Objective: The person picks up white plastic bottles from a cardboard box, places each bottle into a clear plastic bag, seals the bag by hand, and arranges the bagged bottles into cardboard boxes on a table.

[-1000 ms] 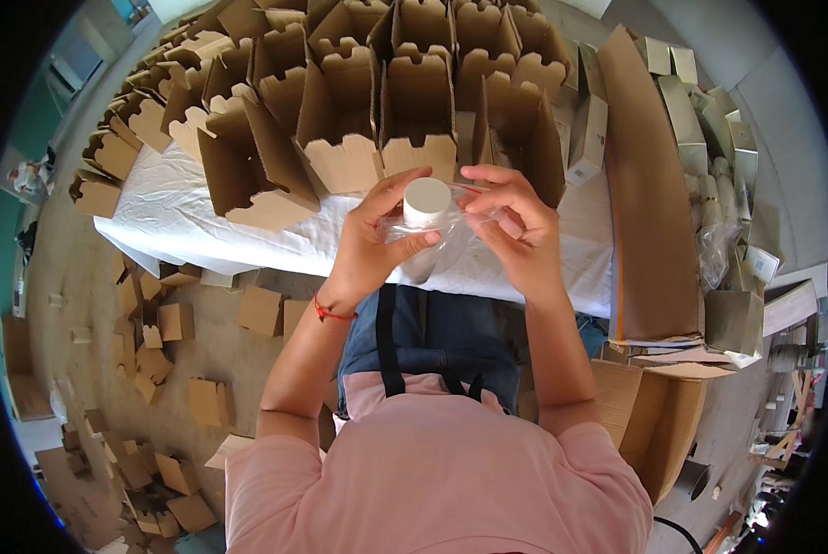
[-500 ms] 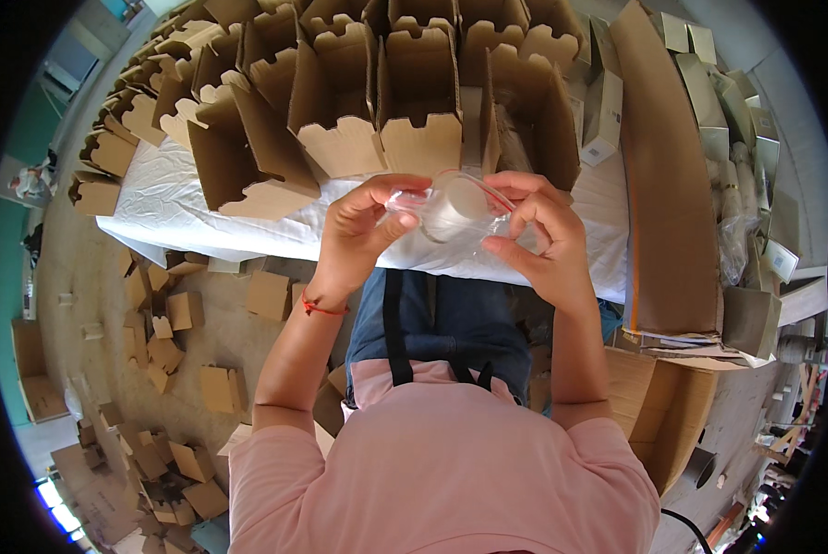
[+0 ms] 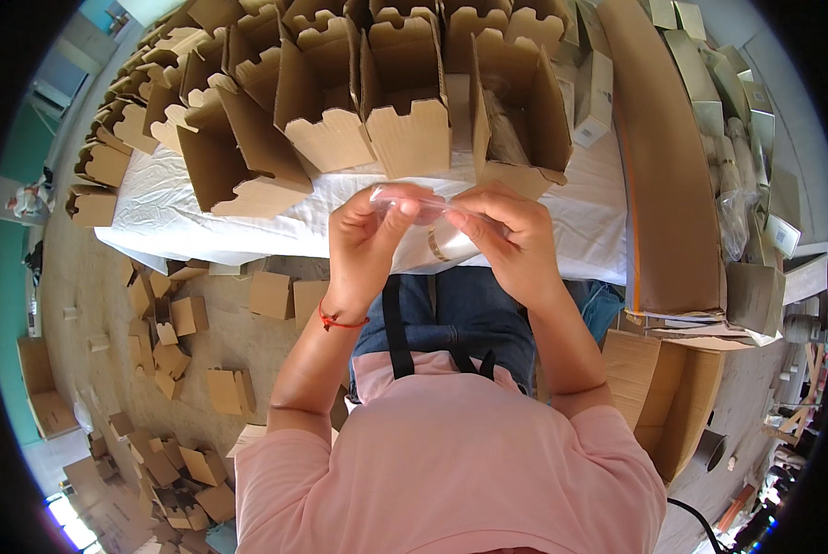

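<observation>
Both my hands are raised in front of me at the near edge of the white-covered table. A clear plastic zip bag (image 3: 435, 209) with a reddish line along its top is stretched between them. My left hand (image 3: 362, 242) pinches one end of the bag's top edge between thumb and fingers. The other end is pinched by my right hand (image 3: 513, 238), thumb and forefinger together. Below the edge hangs a pale round object (image 3: 454, 244) with a thin tan rim, apparently inside the bag; my right fingers partly cover it, and its kind is unclear.
Rows of open brown cardboard boxes (image 3: 406, 129) stand on the white cloth (image 3: 155, 217); one at right holds a plastic-wrapped item (image 3: 501, 134). A tall cardboard sheet (image 3: 668, 175) borders the right side, with pale boxes (image 3: 755, 295) beyond. Small cartons (image 3: 229, 391) litter the floor at left.
My hands have come closer together, now pinching along the bag's top edge. The round object has tilted and hangs lower, less of it showing. The view has shifted slightly.
</observation>
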The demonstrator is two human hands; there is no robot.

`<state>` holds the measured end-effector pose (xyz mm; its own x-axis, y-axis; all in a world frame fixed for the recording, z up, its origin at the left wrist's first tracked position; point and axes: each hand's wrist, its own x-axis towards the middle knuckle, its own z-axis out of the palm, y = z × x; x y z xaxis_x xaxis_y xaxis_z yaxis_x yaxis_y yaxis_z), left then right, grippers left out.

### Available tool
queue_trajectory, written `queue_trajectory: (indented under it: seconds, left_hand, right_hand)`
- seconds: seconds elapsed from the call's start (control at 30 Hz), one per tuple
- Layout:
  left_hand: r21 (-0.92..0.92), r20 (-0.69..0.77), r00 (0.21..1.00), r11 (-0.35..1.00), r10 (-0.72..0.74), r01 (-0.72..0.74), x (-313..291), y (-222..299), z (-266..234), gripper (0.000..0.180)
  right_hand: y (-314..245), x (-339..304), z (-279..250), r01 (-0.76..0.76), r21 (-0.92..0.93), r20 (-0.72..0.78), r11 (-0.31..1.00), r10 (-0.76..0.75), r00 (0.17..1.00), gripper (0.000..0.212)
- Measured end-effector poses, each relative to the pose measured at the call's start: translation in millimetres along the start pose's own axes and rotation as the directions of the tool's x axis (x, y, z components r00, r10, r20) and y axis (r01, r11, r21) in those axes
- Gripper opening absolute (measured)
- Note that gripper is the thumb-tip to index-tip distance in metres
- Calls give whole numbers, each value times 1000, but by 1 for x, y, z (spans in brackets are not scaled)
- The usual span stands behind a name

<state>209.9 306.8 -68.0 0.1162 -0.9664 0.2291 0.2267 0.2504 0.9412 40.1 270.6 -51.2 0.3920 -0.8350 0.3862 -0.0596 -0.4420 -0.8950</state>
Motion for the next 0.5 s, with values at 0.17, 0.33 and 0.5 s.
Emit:
queue_trajectory:
  seconds: [0.17,0.33,0.5]
  left_hand:
    - [8,-76,995,998,-64,65,0,10,12,15]
    - [23,-40,998,999,-49,50,-3,7,7,14]
    - [-158,-56,989,980,-135,124,0,8,6,16]
  right_hand:
    - [-4,-4,3,3,56,-75,998,1,997,8]
    - [-12,-7,-3,-170,197,-52,966,184,982,10]
    - [-18,2,-2,-10,203,-172,979,46,984,13]
